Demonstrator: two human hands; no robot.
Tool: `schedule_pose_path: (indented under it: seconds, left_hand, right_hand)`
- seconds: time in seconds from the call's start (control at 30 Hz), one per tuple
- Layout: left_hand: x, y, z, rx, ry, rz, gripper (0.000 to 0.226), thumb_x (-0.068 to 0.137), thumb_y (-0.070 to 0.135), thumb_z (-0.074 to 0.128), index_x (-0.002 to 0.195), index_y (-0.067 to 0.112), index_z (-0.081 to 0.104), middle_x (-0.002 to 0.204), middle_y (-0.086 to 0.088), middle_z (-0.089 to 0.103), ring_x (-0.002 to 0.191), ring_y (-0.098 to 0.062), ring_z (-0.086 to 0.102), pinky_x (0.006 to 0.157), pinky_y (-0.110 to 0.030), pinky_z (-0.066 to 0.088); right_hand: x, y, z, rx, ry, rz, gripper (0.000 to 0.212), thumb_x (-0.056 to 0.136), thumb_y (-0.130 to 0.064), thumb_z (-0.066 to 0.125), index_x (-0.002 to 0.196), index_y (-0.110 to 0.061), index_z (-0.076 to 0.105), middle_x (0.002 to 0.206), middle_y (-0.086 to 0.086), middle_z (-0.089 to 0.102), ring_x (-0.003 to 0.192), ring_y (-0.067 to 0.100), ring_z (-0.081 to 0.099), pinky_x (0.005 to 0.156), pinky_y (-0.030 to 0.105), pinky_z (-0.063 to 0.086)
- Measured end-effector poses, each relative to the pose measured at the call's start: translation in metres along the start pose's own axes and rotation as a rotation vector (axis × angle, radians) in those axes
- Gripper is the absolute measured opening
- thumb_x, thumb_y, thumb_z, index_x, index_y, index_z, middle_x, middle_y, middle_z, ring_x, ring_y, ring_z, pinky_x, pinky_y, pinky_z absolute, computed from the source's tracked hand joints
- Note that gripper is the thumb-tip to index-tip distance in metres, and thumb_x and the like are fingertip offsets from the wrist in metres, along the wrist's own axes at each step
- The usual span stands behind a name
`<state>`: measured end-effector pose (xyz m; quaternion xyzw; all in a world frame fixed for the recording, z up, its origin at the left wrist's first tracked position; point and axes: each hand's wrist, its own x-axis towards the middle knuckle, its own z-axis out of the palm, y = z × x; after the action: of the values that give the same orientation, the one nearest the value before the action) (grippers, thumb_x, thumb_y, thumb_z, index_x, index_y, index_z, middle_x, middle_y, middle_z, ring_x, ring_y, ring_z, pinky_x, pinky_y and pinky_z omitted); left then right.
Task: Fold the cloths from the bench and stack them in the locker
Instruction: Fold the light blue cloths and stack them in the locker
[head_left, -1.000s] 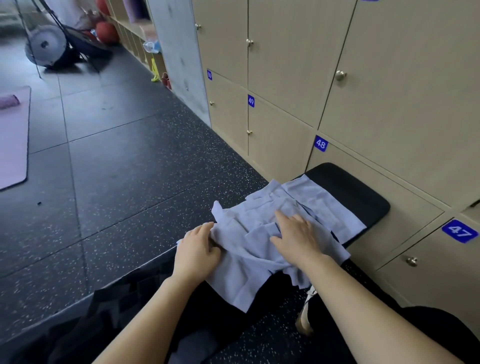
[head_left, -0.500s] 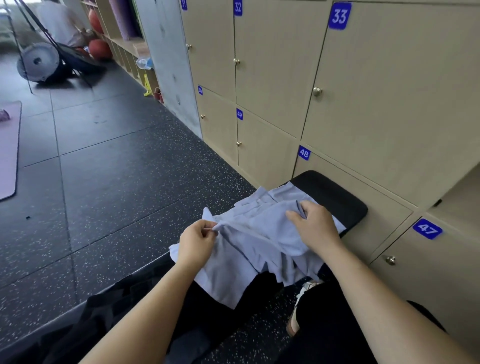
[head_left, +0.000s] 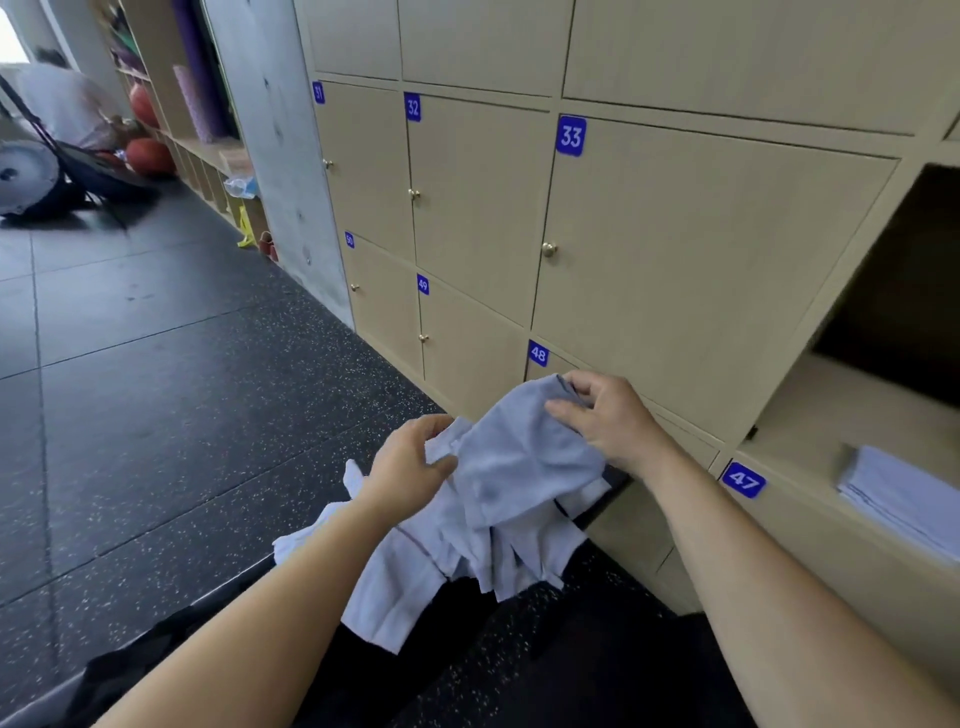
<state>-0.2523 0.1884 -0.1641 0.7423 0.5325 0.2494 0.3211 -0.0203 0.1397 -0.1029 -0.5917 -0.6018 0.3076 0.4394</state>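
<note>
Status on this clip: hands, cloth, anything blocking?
Left hand and right hand both grip one cloth, held above the pile. Not folded yet. Open locker holds a folded stack; nothing blocks it.

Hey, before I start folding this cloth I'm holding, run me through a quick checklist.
1. Both hands on the cloth: the left hand and the right hand each grip the lifted cloth. Ok.
2. Only one cloth lifted: it overlaps the pile below. Cannot tell.
3. Cloth spread flat for folding: it hangs bunched between the hands. Not ok.
4. Locker ready: the open locker on the right has no door in the way. Ok.
5. Room on the folded stack: free space shows above it. Ok.
</note>
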Motion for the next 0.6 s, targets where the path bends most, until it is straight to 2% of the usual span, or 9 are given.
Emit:
schedule_pose_path:
  seconds: [0.1,0.17,0.23,0.33,0.43,0.5,0.57,0.6]
  left_hand:
    - [0.015,0.030,-0.004,-0.031,-0.130,0.071,0.073,0.075,0.037,0.072,0.142,0.028,0.044,0.142,0.004,0.050,0.130,-0.016,0.047,0.111,-0.043,0.036]
    - [0.023,0.045,-0.001,-0.122,-0.179,0.129,0.062,0.072,0.035,0.075,0.130,0.024,0.055,0.130,0.004,0.061,0.120,-0.015,0.056,0.106,-0.044,0.042]
    - [0.028,0.057,0.001,-0.276,-0.223,0.128,0.037,0.079,0.022,0.078,0.113,0.012,0.065,0.112,-0.006,0.071,0.106,-0.020,0.065,0.099,-0.046,0.049]
    - [0.028,0.073,-0.004,-0.515,-0.324,0.074,0.019,0.091,0.018,0.068,0.106,0.006,0.070,0.105,-0.009,0.075,0.097,-0.021,0.070,0.087,-0.036,0.056]
    - [0.029,0.084,-0.013,-0.598,-0.338,0.047,0.025,0.096,0.024,0.061,0.110,0.004,0.070,0.107,-0.010,0.074,0.099,-0.022,0.070,0.087,-0.032,0.055]
    - [0.032,0.089,-0.016,-0.626,-0.318,0.043,0.026,0.096,0.025,0.060,0.108,0.004,0.071,0.104,-0.011,0.075,0.097,-0.023,0.071,0.083,-0.030,0.054]
    - [0.037,0.092,-0.018,-0.626,-0.288,0.037,0.028,0.095,0.025,0.060,0.103,0.000,0.070,0.098,-0.014,0.075,0.089,-0.024,0.071,0.076,-0.029,0.054]
    - [0.039,0.093,-0.019,-0.628,-0.274,0.026,0.031,0.095,0.026,0.060,0.102,-0.004,0.068,0.097,-0.016,0.074,0.086,-0.024,0.070,0.075,-0.031,0.055]
  right_hand:
    - [0.002,-0.017,-0.014,0.002,-0.074,-0.019,0.006,0.089,0.001,0.062,0.088,0.006,0.063,0.075,0.003,0.056,0.072,0.011,0.048,0.067,0.027,0.040]
    - [0.004,-0.026,-0.021,-0.006,-0.087,-0.040,0.008,0.089,0.002,0.062,0.087,0.009,0.062,0.076,0.005,0.054,0.073,0.012,0.047,0.067,0.027,0.039]
    - [0.006,-0.034,-0.027,0.025,-0.074,-0.037,0.006,0.088,0.001,0.063,0.088,0.007,0.064,0.077,0.006,0.057,0.073,0.012,0.049,0.066,0.027,0.041]
    - [0.009,-0.031,-0.040,0.171,0.159,0.020,0.012,0.086,-0.009,0.070,0.094,0.000,0.066,0.083,0.011,0.067,0.074,0.014,0.058,0.069,0.028,0.047]
    - [0.005,-0.010,-0.054,0.305,0.363,0.139,0.033,0.085,-0.024,0.072,0.107,-0.002,0.063,0.094,0.005,0.070,0.084,0.013,0.063,0.071,0.019,0.049]
    - [-0.004,0.005,-0.053,0.245,0.350,0.207,0.038,0.085,-0.035,0.069,0.107,-0.004,0.065,0.098,0.003,0.069,0.090,0.012,0.063,0.076,0.018,0.047]
    - [-0.013,0.014,-0.043,0.190,0.246,0.288,0.038,0.086,-0.045,0.065,0.098,-0.010,0.069,0.097,0.003,0.071,0.090,0.012,0.061,0.077,0.019,0.045]
    - [-0.015,0.017,-0.037,0.194,0.168,0.336,0.045,0.085,-0.052,0.064,0.093,-0.009,0.071,0.096,0.005,0.073,0.089,0.013,0.062,0.077,0.022,0.044]
